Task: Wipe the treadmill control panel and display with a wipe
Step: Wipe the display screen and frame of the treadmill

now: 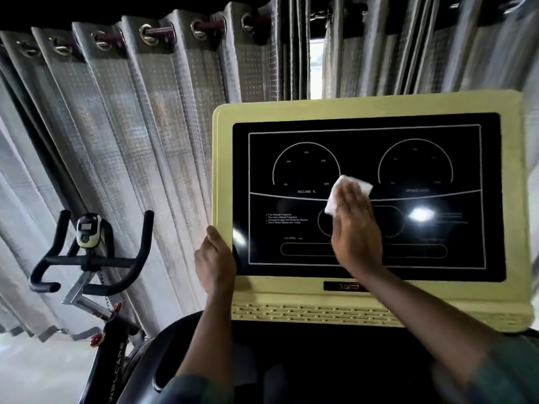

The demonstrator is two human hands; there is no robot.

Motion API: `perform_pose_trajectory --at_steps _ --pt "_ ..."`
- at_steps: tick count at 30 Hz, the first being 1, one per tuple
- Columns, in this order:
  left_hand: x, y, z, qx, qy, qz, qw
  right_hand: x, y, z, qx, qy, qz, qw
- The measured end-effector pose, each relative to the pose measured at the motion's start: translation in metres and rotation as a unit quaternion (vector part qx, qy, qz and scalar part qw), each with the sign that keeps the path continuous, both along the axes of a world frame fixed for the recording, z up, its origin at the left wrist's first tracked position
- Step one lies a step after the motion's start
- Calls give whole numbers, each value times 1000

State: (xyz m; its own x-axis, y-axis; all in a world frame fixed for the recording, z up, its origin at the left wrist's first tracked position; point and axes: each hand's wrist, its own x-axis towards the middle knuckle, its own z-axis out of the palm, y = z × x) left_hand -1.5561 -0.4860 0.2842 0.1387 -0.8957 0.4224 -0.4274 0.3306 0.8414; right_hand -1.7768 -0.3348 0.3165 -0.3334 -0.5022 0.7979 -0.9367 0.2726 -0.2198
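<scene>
The treadmill control panel (370, 109) has a pale yellow frame around a black display (408, 258) with white dial outlines. A white wipe (350, 186) lies flat against the middle of the display, between the two dials. My right hand (357, 231) presses on it with fingers together, covering its lower part. My left hand (214, 262) grips the panel's left edge, thumb on the front of the frame.
An exercise bike (87, 258) with black handlebars stands at the lower left. Grey curtains (140, 126) hang behind the panel, with a bright gap at the top centre. A bright light reflection sits on the display's right half. A vent grille (306, 312) runs below the display.
</scene>
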Motion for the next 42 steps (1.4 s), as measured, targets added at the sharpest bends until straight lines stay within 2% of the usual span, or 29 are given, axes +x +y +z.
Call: perform_pose_trajectory --at_steps 4,8,10,14,17,21,23,28,33,39,42 --pt "0 1 0 -2 -6 -4 1000 11 -3 -7 -31 -47 -49 997" --pt "-1 -1 0 -9 -8 2 1000 31 20 -54 23 5 23 999" --pt "-1 -2 -1 -7 -7 3 1000 7 26 -40 21 9 16 1000" --pt "-1 -1 -1 -15 -5 10 1000 -40 21 9 -46 -61 -78 994" --pt "-1 -1 -2 -16 -2 12 1000 -26 20 -7 -81 -92 -98 988" --pt "-3 -3 -1 3 -6 17 1000 -11 42 -52 -40 -46 -57 996" --pt "-2 -4 -1 3 -8 8 1000 -31 48 -39 -32 -36 -59 997" --pt "0 -1 1 -6 -11 10 1000 -63 43 2 -97 -100 -109 984" --pt "-1 1 1 1 -9 6 1000 -37 65 -49 -80 -101 -103 986" --pt "-3 0 0 7 -6 10 1000 -109 71 17 -117 -142 -147 972" --pt "-4 0 -1 7 1 15 1000 -110 76 15 -129 -145 -150 969"
